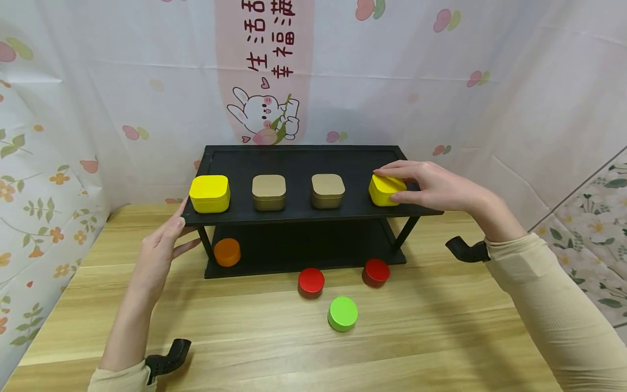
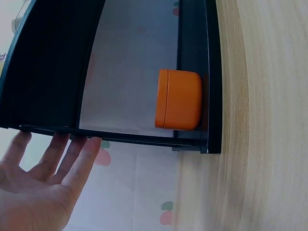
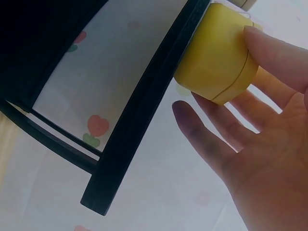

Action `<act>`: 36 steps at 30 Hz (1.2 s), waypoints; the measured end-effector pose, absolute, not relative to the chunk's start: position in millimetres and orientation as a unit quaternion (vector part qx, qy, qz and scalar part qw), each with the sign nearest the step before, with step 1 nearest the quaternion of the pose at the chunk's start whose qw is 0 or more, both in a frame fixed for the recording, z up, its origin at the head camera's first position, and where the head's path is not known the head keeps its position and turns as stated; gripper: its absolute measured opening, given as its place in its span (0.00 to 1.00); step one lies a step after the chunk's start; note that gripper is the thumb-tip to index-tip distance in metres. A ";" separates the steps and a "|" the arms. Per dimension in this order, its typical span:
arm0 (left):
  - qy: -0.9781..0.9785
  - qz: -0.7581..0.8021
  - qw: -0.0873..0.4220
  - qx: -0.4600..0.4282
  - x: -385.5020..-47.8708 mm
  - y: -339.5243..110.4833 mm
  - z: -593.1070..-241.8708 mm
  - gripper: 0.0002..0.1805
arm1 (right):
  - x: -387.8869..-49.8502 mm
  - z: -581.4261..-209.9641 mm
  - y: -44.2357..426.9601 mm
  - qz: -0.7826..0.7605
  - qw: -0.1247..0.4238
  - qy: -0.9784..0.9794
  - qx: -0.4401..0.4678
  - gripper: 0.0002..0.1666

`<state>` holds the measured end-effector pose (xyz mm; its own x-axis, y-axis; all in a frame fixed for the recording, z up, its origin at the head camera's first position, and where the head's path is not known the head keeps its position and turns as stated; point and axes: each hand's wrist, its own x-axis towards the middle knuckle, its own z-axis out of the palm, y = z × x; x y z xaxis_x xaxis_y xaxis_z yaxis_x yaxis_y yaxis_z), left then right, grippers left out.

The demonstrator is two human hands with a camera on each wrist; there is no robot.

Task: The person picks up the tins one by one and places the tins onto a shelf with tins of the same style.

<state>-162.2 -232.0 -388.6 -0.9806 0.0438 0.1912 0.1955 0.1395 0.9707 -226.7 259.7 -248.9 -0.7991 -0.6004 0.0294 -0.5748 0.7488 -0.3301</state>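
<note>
A black two-tier rack (image 1: 299, 215) stands on the wooden table. On its upper shelf, a square yellow tin (image 1: 387, 190) with rounded corners sits near the right end; my right hand (image 1: 436, 185) grips it between thumb and fingers. The right wrist view shows that yellow tin (image 3: 216, 53) standing on the shelf, with the thumb on its lid. My left hand (image 1: 159, 245) touches the rack's left end, its extended fingertips (image 2: 91, 144) against the side rail. Close to it, another yellow tin (image 1: 209, 194) occupies the left end of the upper shelf.
Two gold tins (image 1: 269, 192) (image 1: 327, 191) stand between the yellow ones. An orange tin (image 1: 227, 252) is on the lower shelf at left. In front of the rack lie two red tins (image 1: 311, 283) (image 1: 376, 273) and a green tin (image 1: 343, 313). A patterned curtain (image 1: 392, 81) hangs behind.
</note>
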 end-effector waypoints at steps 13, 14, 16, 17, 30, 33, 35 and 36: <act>-0.755 -0.649 0.059 -0.074 -162.7 -231.4 -388.9 0.27 | -227.5 -250.4 260.7 -0.166 0.040 0.935 -0.311 0.35; -0.755 -0.649 0.059 -0.073 -162.7 -231.4 -389.1 0.27 | -227.7 -250.6 260.8 -0.167 0.040 0.935 -0.311 0.35; -0.753 -0.652 0.059 -0.075 -162.9 -231.3 -389.2 0.27 | -227.9 -251.1 261.0 -0.168 0.040 0.935 -0.311 0.35; -0.751 -0.654 0.059 -0.075 -163.0 -231.3 -389.4 0.27 | -228.0 -251.2 261.1 -0.169 0.040 0.935 -0.311 0.35; -0.745 -0.659 0.064 -0.083 -163.2 -231.3 -389.8 0.27 | -227.8 -254.5 261.6 -0.184 0.034 0.934 -0.306 0.44; -0.744 -0.660 0.063 -0.084 -163.3 -231.3 -389.8 0.27 | -227.4 -256.5 262.3 -0.190 0.021 0.934 -0.300 0.46; -0.745 -0.659 0.062 -0.084 -163.2 -231.3 -389.7 0.27 | -226.8 -257.6 263.0 -0.193 0.007 0.936 -0.296 0.47; -0.745 -0.659 0.062 -0.084 -163.2 -231.3 -389.6 0.27 | -226.3 -258.0 263.2 -0.192 -0.001 0.936 -0.294 0.47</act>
